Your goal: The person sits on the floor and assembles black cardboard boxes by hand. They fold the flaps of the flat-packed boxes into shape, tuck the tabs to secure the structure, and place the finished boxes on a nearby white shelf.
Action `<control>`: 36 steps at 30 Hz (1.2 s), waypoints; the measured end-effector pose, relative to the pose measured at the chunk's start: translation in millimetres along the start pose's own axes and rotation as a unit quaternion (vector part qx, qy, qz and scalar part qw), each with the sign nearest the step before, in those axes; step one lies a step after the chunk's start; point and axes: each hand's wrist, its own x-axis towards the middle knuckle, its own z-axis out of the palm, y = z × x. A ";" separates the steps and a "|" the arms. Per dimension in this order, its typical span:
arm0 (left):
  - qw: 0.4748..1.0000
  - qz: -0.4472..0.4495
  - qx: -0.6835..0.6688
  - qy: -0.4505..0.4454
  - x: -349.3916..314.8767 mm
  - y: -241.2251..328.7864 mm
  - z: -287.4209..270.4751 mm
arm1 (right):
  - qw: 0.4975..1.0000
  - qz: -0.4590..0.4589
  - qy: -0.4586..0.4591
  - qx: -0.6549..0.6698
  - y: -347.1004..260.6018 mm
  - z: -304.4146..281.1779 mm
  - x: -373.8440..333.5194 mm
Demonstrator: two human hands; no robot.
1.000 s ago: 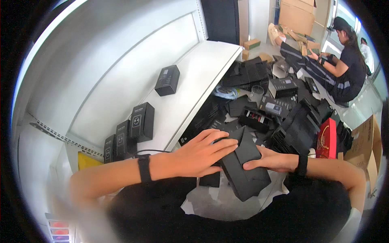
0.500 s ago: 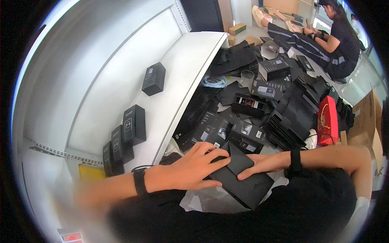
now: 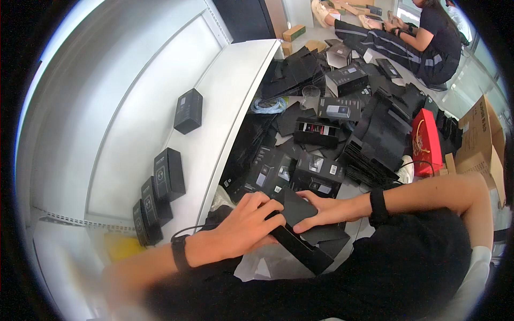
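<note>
A partly folded black cardboard box (image 3: pixel 306 250) sits over my lap, with a long gap showing along its side. My left hand (image 3: pixel 251 223) grips its left end, fingers bent over the edge and fingertips partly hidden. From the right, my right hand (image 3: pixel 329 209) clasps the upper panel, its thumb lying across the black card. Beneath the box, a crumpled translucent plastic bag (image 3: pixel 257 267) spreads over my lap. Just beyond my hands lie printed black boxes (image 3: pixel 319 174) on the pile.
To the left, a white shelf (image 3: pixel 227 101) bears several upright black boxes (image 3: pixel 169 174). Flat black cartons (image 3: pixel 383 128) heap up ahead, near a red gift bag (image 3: pixel 426 143) and an open brown carton (image 3: pixel 479 142). Another person (image 3: pixel 428 40) sits on the floor at the far right.
Both hands have shifted on the black box, which now shows an open gap along its near side. The left fingers have curled more over its edge. The whole view has shifted slightly.
</note>
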 end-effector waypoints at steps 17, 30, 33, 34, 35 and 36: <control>0.996 0.053 0.072 0.028 4.4 1.3 5.3 | 0.999 -0.010 -0.042 0.012 9.4 -9.7 9.7; 0.989 0.071 0.126 -0.004 -1.5 -6.0 11.7 | 0.986 -0.007 -0.060 0.158 0.5 -11.3 4.0; 0.987 0.077 0.141 -0.006 -1.9 -8.9 12.6 | 0.986 -0.015 -0.045 0.162 -1.3 -9.6 1.3; 0.986 0.077 0.148 -0.006 -2.7 -9.5 12.0 | 0.987 -0.029 -0.048 0.152 0.7 -9.7 3.4; 0.987 0.075 0.145 -0.002 -3.8 -10.6 12.2 | 0.988 -0.043 -0.050 0.143 4.5 -10.2 6.9; 0.987 0.073 0.141 0.002 -5.2 -12.0 12.9 | 0.988 -0.057 -0.053 0.133 6.4 -10.3 9.1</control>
